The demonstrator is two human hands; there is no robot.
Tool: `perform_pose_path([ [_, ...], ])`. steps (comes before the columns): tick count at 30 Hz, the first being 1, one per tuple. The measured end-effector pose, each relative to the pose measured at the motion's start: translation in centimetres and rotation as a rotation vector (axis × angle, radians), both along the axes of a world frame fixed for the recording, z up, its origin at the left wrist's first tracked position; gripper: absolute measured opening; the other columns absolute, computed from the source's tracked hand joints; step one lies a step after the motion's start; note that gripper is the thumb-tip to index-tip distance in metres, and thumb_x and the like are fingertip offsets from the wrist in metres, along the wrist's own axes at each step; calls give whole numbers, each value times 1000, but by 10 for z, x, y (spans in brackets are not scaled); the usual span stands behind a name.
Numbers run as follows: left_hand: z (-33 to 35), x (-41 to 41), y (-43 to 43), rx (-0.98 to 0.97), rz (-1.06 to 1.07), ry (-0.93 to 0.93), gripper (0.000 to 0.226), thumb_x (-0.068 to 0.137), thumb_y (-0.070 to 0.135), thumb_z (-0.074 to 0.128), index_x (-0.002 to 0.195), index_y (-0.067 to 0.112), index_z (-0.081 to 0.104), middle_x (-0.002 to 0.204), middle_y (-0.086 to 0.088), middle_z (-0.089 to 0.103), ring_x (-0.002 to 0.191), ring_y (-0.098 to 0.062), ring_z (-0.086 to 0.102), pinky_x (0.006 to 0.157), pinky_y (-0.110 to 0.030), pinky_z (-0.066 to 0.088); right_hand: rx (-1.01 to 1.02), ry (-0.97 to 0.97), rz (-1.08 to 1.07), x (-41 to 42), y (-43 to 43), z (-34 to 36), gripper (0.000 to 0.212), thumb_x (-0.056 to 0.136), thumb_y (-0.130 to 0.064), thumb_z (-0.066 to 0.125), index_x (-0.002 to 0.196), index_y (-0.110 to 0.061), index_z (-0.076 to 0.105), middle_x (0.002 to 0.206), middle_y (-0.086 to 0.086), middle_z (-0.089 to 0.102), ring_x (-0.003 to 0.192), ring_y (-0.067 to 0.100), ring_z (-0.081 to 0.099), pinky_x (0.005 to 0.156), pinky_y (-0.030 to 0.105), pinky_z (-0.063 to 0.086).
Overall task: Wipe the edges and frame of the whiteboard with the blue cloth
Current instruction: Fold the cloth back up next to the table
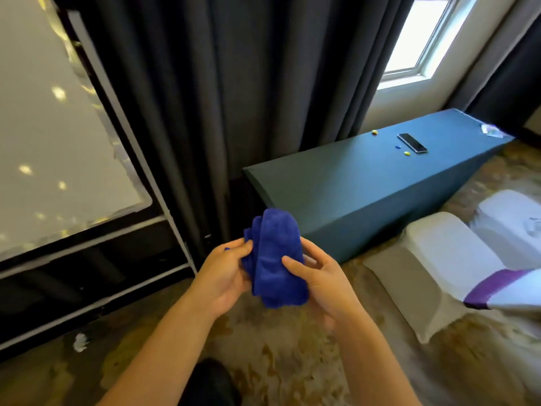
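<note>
Your left hand (224,273) and right hand (319,278) each close a grip on the bunched blue cloth (273,259) (thumbs pressed on top), held low at centre. At ten o'clock stands the whiteboard (52,136); at two o'clock, farther off, a phone (412,143) lies on the bench (351,183).

Daylit room, wide-angle view, soft throughout.

Daylight enters through the window (421,39) at top right, blown out to white. Small bright spots of glare dot the whiteboard (44,136) at left. The dark curtain (234,98) stays dim. Straight lines bow toward the edges, and the chair covers (456,259) at right smear with blur.
</note>
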State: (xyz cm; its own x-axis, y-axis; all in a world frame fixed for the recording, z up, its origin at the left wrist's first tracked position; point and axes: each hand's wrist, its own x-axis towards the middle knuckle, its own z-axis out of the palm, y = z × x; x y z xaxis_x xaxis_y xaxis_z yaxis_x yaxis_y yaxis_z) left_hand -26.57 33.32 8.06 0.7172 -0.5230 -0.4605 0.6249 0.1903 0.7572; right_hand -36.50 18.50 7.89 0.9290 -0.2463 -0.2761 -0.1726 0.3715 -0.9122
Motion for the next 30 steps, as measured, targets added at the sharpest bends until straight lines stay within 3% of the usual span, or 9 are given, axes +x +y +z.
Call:
perform_pose_path([
  [6, -27, 26, -85, 109, 111, 60, 28, 97, 20, 54, 117, 9, 69, 112, -17, 73, 99, -30, 72, 75, -42, 60, -288, 59, 265, 38, -88, -17, 73, 76, 1, 77, 135, -37, 59, 122, -4, 72, 112, 19, 69, 85, 38, 59],
  [9, -47, 60, -119, 87, 100, 180, 51, 96, 46, 50, 125, 6, 64, 124, -21, 67, 115, -38, 63, 101, -53, 47, -454, 162, 412, 72, -134, -26, 80, 71, 2, 77, 134, -43, 56, 116, -9, 74, 106, 15, 70, 86, 41, 59],
  [12, -56, 98, -150, 108, -84, 139, 67, 82, 66, 56, 117, 10, 69, 117, -18, 71, 112, -36, 63, 99, -51, 42, -527, 247, 454, 108, -172, -30, 84, 74, 5, 75, 137, -45, 53, 112, -8, 75, 97, 13, 72, 83, 38, 61],
  [14, -61, 127, -177, 226, -151, 33, 39, 77, 48, 73, 99, 16, 77, 103, -13, 76, 101, -31, 68, 92, -48, 49, -538, 336, 425, 142, -206, -35, 83, 74, 6, 77, 142, -32, 51, 108, 0, 74, 89, 15, 74, 78, 36, 61],
  [17, -66, 164, -208, 189, -180, 45, 8, 81, 12, 73, 86, 13, 79, 97, -13, 77, 87, -24, 73, 79, -42, 58, -340, 361, 253, 183, -255, -44, 71, 76, 6, 79, 138, -19, 57, 103, 9, 76, 83, 19, 75, 70, 34, 62],
  [21, -69, 193, -242, -41, -72, 165, 34, 72, -13, 62, 101, 0, 73, 102, -18, 74, 89, -27, 73, 76, -35, 61, 253, 423, -20, 211, -298, -71, 64, 76, -8, 80, 132, -30, 55, 119, 7, 73, 101, 35, 72, 80, 54, 60],
  [23, -73, 197, -259, -50, 14, 187, 48, 67, -18, 59, 113, -1, 63, 107, -19, 69, 92, -27, 69, 79, -35, 59, 440, 454, -31, 222, -310, -84, 68, 71, -8, 82, 132, -24, 56, 125, 11, 68, 101, 40, 71, 76, 49, 61],
  [26, -87, 202, -277, -14, 144, 187, 59, 62, -24, 59, 111, 8, 57, 103, -15, 66, 91, -27, 66, 75, -34, 59, 397, 462, 77, 247, -329, -92, 57, 77, -7, 81, 130, -12, 60, 120, 16, 71, 101, 33, 72, 75, 36, 60],
  [30, -93, 198, -303, 160, 256, 147, 64, 67, -29, 60, 117, 12, 58, 110, -12, 65, 98, -27, 65, 75, -35, 60, 217, 453, 263, 284, -364, -97, 42, 84, 5, 70, 125, 3, 60, 104, 18, 75, 88, 27, 73, 83, 37, 61],
])
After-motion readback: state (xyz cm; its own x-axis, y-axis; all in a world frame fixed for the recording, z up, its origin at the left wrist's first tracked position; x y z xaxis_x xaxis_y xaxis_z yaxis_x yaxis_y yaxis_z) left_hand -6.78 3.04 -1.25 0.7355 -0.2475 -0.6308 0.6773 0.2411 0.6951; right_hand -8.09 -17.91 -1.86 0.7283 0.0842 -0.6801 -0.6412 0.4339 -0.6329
